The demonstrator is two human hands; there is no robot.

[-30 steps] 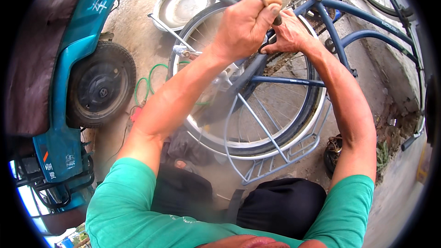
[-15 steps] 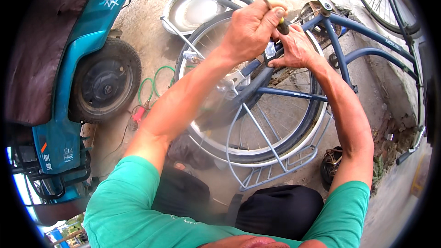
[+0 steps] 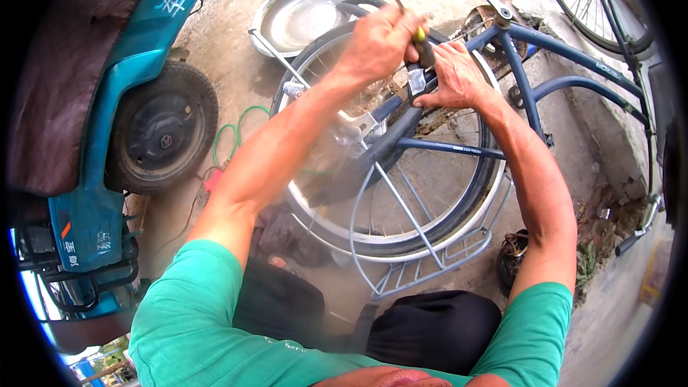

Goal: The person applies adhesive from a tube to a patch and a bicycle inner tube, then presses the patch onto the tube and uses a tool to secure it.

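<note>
A screwdriver (image 3: 421, 34) with a yellow and black handle is gripped in my left hand (image 3: 373, 43), its thin shaft pointing up and away. The black handle end sits just above a small pale, shiny patch (image 3: 417, 80) on a dark rubber inner tube (image 3: 403, 132). My right hand (image 3: 459, 77) closes round the tube beside that patch, thumb on the near side. The tube is draped over the frame by the wheel (image 3: 444, 222) of a blue bicycle (image 3: 530, 86) lying on its side. Part of the grip is hidden by my fingers.
A round metal basin (image 3: 304, 14) with cloudy water lies beyond the wheel. At the left stands a teal vehicle (image 3: 118, 64) with a black wheel. A green hose (image 3: 236, 129) curls on the ground. The bicycle's rear rack (image 3: 416, 276) reaches toward my knees. Another bicycle wheel (image 3: 588, 0) is far right.
My left hand has shifted left and slightly down with the screwdriver and is a little blurred. My right hand keeps its hold by the patch. The whole view has shifted slightly.
</note>
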